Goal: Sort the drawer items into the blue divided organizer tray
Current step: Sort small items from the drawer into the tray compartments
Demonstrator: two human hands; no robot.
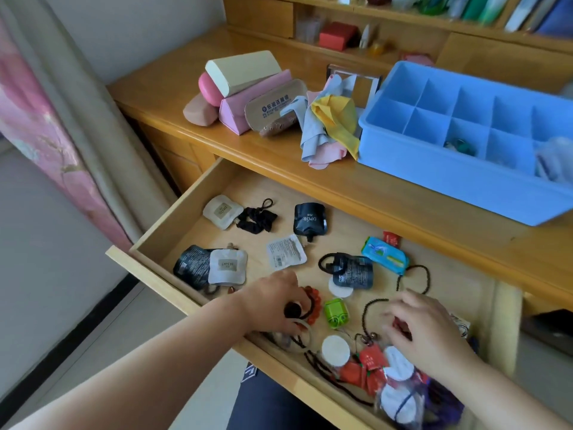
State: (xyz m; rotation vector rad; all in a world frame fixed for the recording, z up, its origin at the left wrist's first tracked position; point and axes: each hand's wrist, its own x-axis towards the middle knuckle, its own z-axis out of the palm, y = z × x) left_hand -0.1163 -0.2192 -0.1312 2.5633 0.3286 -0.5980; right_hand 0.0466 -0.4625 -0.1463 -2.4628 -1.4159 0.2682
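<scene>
The open drawer (192,209) is reached into by both hands. The left hand (273,305), at about 7 o'clock in the view, is curled around a dark hair tie (293,309) beside red-orange beads (313,301). The right hand (424,330), at 5 o'clock, is blurred; whether anything is gripped cannot be told. The blue tray (434,178) is seen on the desk (173,94) at 2 o'clock.
</scene>
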